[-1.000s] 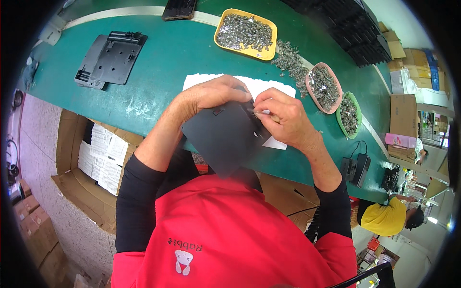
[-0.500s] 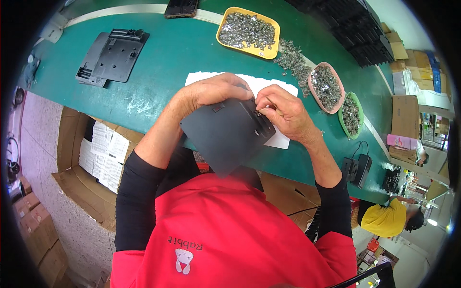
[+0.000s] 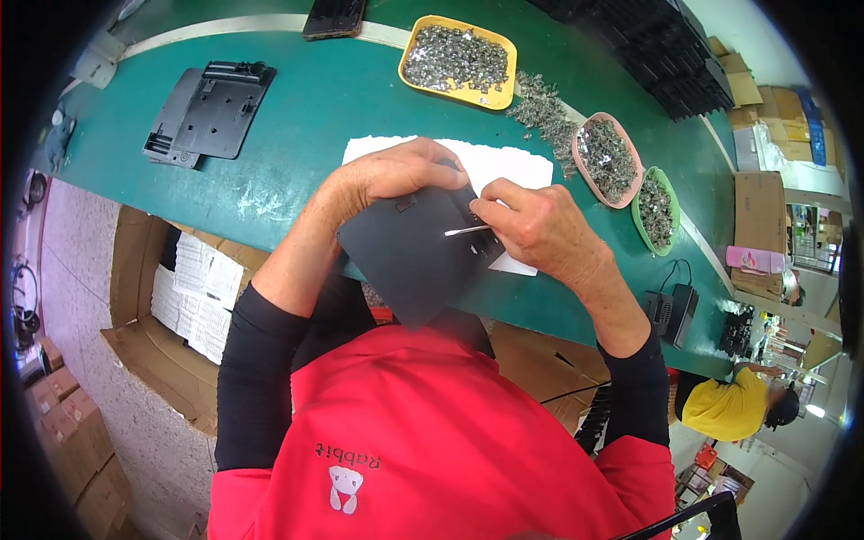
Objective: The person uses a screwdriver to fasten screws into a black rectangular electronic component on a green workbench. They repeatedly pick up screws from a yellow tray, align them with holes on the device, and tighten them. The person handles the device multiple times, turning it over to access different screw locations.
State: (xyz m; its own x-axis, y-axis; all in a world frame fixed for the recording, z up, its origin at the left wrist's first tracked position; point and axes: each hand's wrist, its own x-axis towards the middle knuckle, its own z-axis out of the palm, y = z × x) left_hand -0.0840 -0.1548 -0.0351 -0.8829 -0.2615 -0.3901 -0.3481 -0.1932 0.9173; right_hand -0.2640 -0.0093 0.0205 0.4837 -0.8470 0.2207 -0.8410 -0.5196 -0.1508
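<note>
My left hand [image 3: 409,169] is closed around the far edge of a dark plastic panel [image 3: 400,256], thumb along its edge. The panel is tilted toward my body and has a small slot and a row of fittings on its right side. My right hand [image 3: 544,225] pinches a thin silver metal tool [image 3: 466,231]; its bright flat tip points left, over the panel's face. Whether the tip touches the panel I cannot tell. A white sheet [image 3: 508,166] lies under both hands on the green table [image 3: 297,117].
Small metal parts fill a yellow tray [image 3: 408,72], a pink tray [image 3: 580,166] and a green tray [image 3: 641,225]; more lie loose [image 3: 544,112]. Black plastic housings [image 3: 211,112] lie far left. An open carton [image 3: 148,346] holds papers. A co-worker in yellow [image 3: 724,405] is at right.
My right hand has turned and moved slightly right; the silver tool's tip now shows over the panel. My left hand keeps the panel in nearly the same place.
</note>
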